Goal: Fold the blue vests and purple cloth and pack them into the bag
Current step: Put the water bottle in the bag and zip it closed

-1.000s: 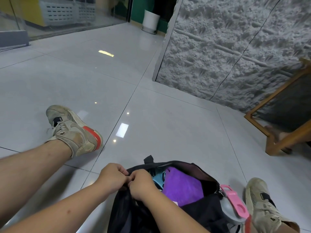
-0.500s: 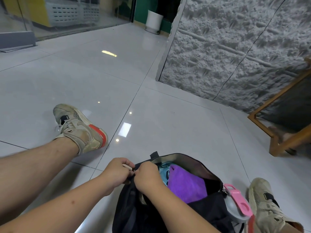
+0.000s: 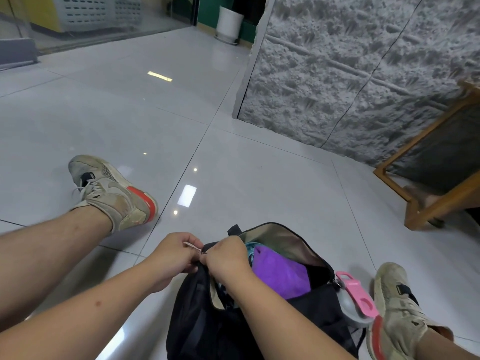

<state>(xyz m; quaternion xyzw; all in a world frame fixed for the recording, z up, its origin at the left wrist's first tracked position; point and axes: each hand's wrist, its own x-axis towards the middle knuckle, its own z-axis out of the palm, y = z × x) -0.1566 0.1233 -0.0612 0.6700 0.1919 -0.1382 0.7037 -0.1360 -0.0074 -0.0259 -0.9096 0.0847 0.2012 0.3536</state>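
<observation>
- Your left hand (image 3: pixel 174 255) now pinches the pale zipper pull (image 3: pixel 191 246); a second ago both hands were bunched at the rim.
- Your right hand (image 3: pixel 226 258) grips the black backpack (image 3: pixel 306 305) mouth's near end.
- The purple cloth (image 3: pixel 281 275) lies inside, teal-blue fabric (image 3: pixel 250 249) beside it.
- Packing looks finished; zipping comes next.

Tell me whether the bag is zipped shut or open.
Open. The black bag gapes at its top, with the purple cloth visible inside; both hands pinch at the zipper end.
</observation>
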